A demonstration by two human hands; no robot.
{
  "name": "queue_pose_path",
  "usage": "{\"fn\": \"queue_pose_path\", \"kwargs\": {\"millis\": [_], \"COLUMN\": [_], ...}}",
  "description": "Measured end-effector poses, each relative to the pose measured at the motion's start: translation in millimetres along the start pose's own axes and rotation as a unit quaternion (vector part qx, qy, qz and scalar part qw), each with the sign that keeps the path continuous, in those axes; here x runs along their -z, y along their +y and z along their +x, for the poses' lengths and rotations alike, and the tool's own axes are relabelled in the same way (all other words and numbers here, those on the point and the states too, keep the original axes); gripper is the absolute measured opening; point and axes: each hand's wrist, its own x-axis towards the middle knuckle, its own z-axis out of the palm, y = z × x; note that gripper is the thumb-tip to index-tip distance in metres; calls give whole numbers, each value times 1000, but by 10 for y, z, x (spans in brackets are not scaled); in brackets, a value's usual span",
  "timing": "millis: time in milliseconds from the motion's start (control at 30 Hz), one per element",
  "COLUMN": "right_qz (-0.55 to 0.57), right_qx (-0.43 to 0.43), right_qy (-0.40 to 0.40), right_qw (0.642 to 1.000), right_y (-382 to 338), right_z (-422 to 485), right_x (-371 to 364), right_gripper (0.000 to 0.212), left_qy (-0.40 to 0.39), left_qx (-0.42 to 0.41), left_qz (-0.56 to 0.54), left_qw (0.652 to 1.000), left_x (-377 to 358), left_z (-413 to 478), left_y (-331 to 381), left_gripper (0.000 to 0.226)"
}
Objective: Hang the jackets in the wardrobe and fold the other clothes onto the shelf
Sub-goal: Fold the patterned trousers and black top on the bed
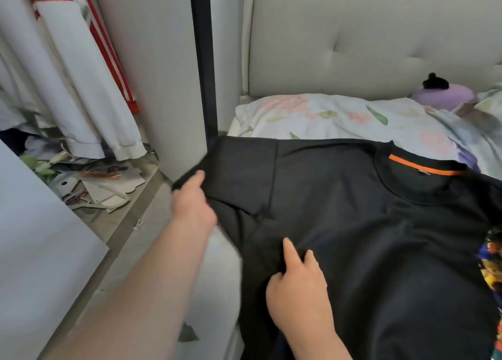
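A black T-shirt with an orange strip inside its collar lies spread on the bed. My left hand pinches the end of its left sleeve at the bed's edge. My right hand rests on the shirt's body below that sleeve, index finger stretched out and pressing the cloth. To the left the open wardrobe holds hanging white garments, one with red stripes.
A floral pillow lies against the padded headboard, with a purple plush toy at the right. Papers and clutter cover the wardrobe floor. A colourful garment shows at the right edge.
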Motion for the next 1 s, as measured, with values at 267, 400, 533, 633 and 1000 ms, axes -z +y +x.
{"fn": "queue_pose_path", "kwargs": {"millis": [267,400,533,633,1000], "right_qz": [-98,-88,103,353,580], "right_qx": [-6,-2,20,58,30], "right_qy": [-58,-66,1,59,-115], "right_qw": [993,994,995,932,806], "right_y": [17,-27,-65,-144,110], "right_z": [-13,-27,17,16,-38], "right_x": [-113,-23,217,507,1073], "right_gripper": [71,64,47,39,77], "left_qy": [-11,-45,-66,-117,-459], "left_qx": [-10,-75,-294,-442,-510], "left_qz": [-23,30,204,419,667], "left_qw": [1000,996,931,784,289], "left_x": [458,424,305,311,960], "left_z": [155,-58,-501,-870,-1274], "left_y": [608,636,446,181,-459], "left_gripper": [20,29,32,23,20]}}
